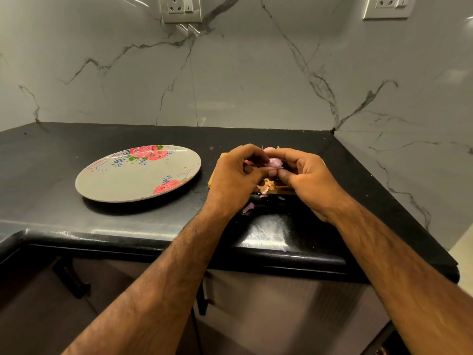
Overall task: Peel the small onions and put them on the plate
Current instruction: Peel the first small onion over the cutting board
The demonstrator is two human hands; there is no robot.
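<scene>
Holding a small onion [273, 163] between both hands, right of the plate [122, 180] and raised a little above a wooden board [213, 181]. Left hand [234, 175]: fingers curled over the top of the onion, thumb tip pressed to its near side. Right hand [308, 175]: fingers curled round the onion's far side, thumb tip meeting the left thumb at the root end, pinching there. The onion shows pale purple, glossy skin; how much of the peel is off cannot be told. A second pinkish onion [268, 149] peeks out behind the hands, farther right of the plate. Papery tan peels [266, 187] lie on the board under the hands; one purple scrap [248, 207] sits on the black counter [128, 226], right of the plate and nearer the counter's front edge. The plate is round, grey and shallow, and rests flat on the counter; its face shows printed red roses, green leaves and blue sprigs. Behind the plate rises a marble-veined wall [230, 85] with two socket plates [180, 7] high up.
</scene>
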